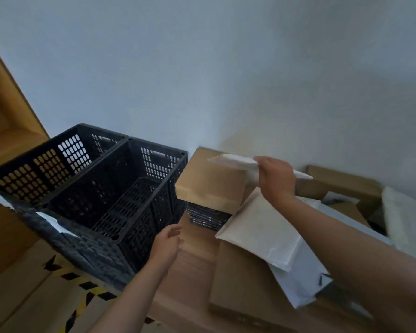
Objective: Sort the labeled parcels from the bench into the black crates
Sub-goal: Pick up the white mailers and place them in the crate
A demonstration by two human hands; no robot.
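Two black perforated plastic crates (120,188) stand left of the fingers, seemingly empty, so sorting has barely begun. Brown cardboard boxes and pale padded mailers (257,227) crowd the wooden bench (192,267) below. Right hand (275,180) grips a flat white mailer (233,162) aloft; left hand (167,243) hangs relaxed, holding nothing.
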